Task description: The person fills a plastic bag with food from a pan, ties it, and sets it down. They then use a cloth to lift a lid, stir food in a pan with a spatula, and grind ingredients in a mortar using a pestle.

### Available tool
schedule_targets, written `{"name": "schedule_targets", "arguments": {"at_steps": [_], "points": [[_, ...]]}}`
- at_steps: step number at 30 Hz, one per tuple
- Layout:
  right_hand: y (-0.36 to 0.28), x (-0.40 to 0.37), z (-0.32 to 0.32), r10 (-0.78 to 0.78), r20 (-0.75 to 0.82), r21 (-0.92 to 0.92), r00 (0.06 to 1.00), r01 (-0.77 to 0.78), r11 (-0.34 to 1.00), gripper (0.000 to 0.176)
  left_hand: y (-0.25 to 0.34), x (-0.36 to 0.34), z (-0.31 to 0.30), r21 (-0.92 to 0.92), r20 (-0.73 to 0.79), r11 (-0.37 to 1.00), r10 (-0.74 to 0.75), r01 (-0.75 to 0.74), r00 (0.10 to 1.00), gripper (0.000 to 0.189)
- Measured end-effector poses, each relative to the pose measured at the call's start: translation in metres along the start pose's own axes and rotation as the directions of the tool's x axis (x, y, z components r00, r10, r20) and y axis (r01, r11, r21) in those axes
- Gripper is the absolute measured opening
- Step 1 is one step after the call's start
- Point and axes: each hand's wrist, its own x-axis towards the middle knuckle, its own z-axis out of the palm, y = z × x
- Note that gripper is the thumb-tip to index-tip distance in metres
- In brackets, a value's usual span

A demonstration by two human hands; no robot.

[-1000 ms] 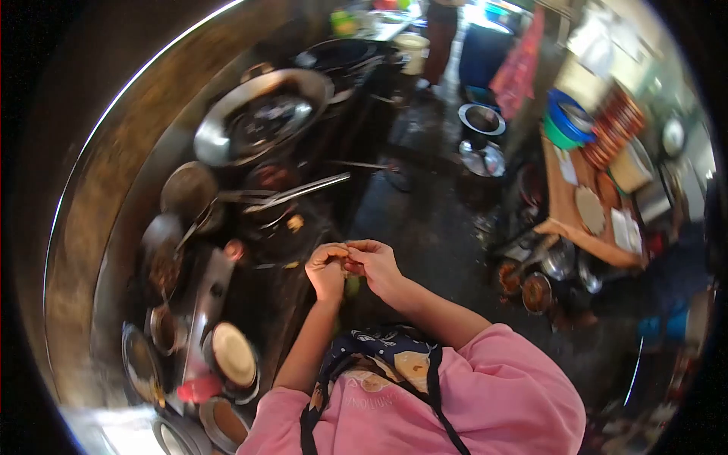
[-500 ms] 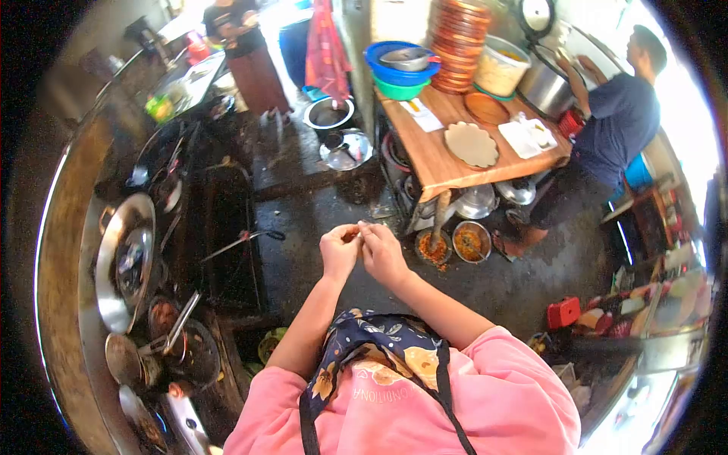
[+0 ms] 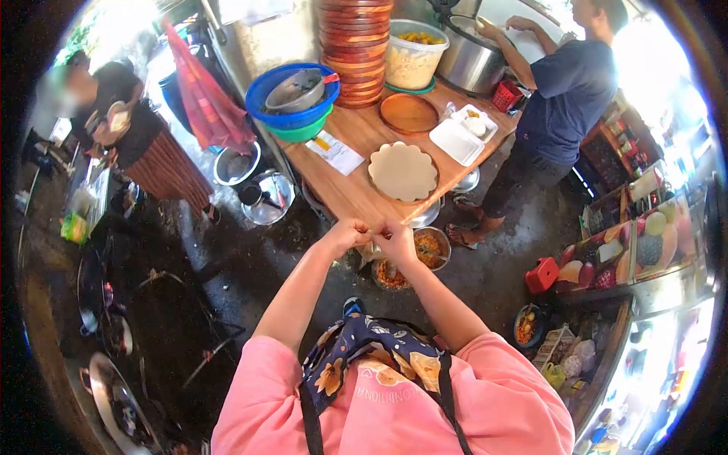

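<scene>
My left hand (image 3: 347, 235) and my right hand (image 3: 396, 241) are close together at the table's near corner, fingers pinched. A small pale, translucent bit (image 3: 369, 250) shows just below the fingers; what it is I cannot make out. Beyond my hands, on the wooden table (image 3: 353, 203), lies a round plate with a scalloped tan liner (image 3: 403, 172). A printed white paper (image 3: 334, 152) is left of it. An open white foam box (image 3: 457, 144) with food in one half lies to its right. Below my hands, pots of orange-red food (image 3: 432, 249) stand on the floor.
Stacked brown plates (image 3: 355, 57), a lidded tub (image 3: 415, 57) and blue and green basins (image 3: 292, 95) crowd the table's back. One person (image 3: 572, 83) works at a large steel pot (image 3: 472, 57); another person (image 3: 144, 129) stands at left. A red stool (image 3: 541, 276) is at right.
My view has turned left and come nearer the table, which now lies just ahead of my hands. Both hands stay together, pinched, and the pale bit below them shows more.
</scene>
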Motion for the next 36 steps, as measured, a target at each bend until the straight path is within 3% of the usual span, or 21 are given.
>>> {"name": "schedule_targets", "arguments": {"at_steps": [2,4,6,12,14,16,18,20,21,22,23,24,26,27,28,29,30,32,33,35,36], "points": [[0.014,0.027,0.01,-0.011,-0.079,-0.038,0.997,0.008,0.999,0.017,0.003,0.037,-0.017,0.02,0.026,1.0,-0.022,0.022,0.999,0.013],[0.019,0.051,0.009,0.008,-0.046,-0.084,0.999,-0.011,0.996,0.025,0.011,0.06,-0.024,0.059,-0.055,0.998,-0.023,0.027,0.998,0.014],[0.027,0.062,0.016,-0.039,-0.067,0.096,0.997,0.045,0.994,0.024,0.014,0.078,-0.034,-0.019,-0.091,0.998,-0.063,0.062,0.994,0.016],[0.061,0.097,0.025,-0.074,-0.014,-0.135,0.997,0.072,0.988,0.015,0.021,0.111,-0.038,-0.179,-0.25,0.976,-0.165,0.121,0.954,0.013],[0.067,0.108,0.025,-0.116,0.001,-0.172,0.993,0.114,0.978,0.013,0.018,0.117,-0.034,-0.159,-0.343,0.987,-0.06,0.005,0.937,0.014],[0.07,0.12,0.017,-0.313,-0.006,-0.166,0.95,0.307,0.937,0.015,0.008,0.124,-0.03,-0.079,-0.334,0.997,-0.019,-0.008,0.942,0.017],[0.069,0.129,0.006,-0.365,-0.002,-0.193,0.931,0.358,0.914,0.016,0.002,0.13,-0.026,-0.002,-0.323,1.0,0.027,-0.029,0.946,0.019],[0.067,0.139,-0.012,-0.426,0.012,-0.222,0.905,0.418,0.881,0.016,-0.004,0.137,-0.019,0.219,-0.169,0.913,0.382,-0.344,0.909,0.027],[0.061,0.144,-0.024,-0.426,-0.043,-0.227,0.904,0.406,0.885,0.013,0.001,0.134,-0.014,0.217,-0.183,0.913,0.385,-0.344,0.905,0.027],[0.055,0.149,-0.036,-0.42,-0.102,-0.23,0.902,0.39,0.892,0.01,0.013,0.125,-0.006,0.577,-0.143,0.74,0.506,-0.344,0.85,0.032],[0.049,0.155,-0.049,-0.417,-0.098,-0.223,0.904,0.388,0.894,0.01,0.027,0.113,0.004,0.846,-0.051,0.453,0.592,-0.28,0.804,0.038],[0.045,0.161,-0.064,-0.271,-0.14,-0.113,0.952,0.256,0.96,0.008,0.039,0.099,0.017,0.846,-0.054,0.458,0.586,-0.275,0.808,0.038],[0.034,0.18,-0.1,-0.015,-0.184,0.057,0.983,0.025,0.998,0.01,0.071,0.065,0.047,0.93,-0.26,0.367,0.631,0.015,0.731,0.049],[0.039,0.192,-0.121,-0.074,-0.224,0.01,0.972,0.078,0.997,0.01,0.093,0.047,0.059,0.909,-0.246,0.412,0.658,-0.066,0.712,0.05],[0.036,0.204,-0.142,0.008,-0.238,0.085,0.971,0.013,0.996,0.009,0.119,0.027,0.072,0.879,-0.236,0.453,0.682,-0.147,0.692,0.051],[0.036,0.216,-0.162,-0.047,-0.278,0.078,0.96,0.071,0.994,0.01,0.149,0.004,0.084,0.867,-0.173,0.441,0.705,-0.233,0.688,0.052],[0.043,0.23,-0.183,-0.123,-0.285,-0.049,0.95,0.114,0.992,0.009,0.185,-0.02,0.099,0.845,-0.117,0.431,0.725,-0.315,0.679,0.052],[0.063,0.26,-0.217,-0.219,-0.318,-0.111,0.923,0.193,0.975,0.008,0.25,-0.072,0.132,0.913,0.085,0.198,0.762,-0.356,0.642,0.047],[0.069,0.274,-0.233,-0.262,-0.294,-0.18,0.919,0.216,0.96,0.009,0.266,-0.089,0.149,0.919,0.149,0.099,0.809,-0.382,0.568,0.043],[0.1,0.306,-0.261,-0.296,-0.265,-0.312,0.917,0.209,0.927,0.013,0.293,-0.119,0.178,0.962,0.256,-0.117,0.701,-0.247,0.666,0.019],[0.111,0.319,-0.276,-0.302,-0.227,-0.363,0.926,0.207,0.908,0.014,0.301,-0.124,0.188,0.954,0.301,-0.212,0.645,-0.214,0.702,0.019]]}}
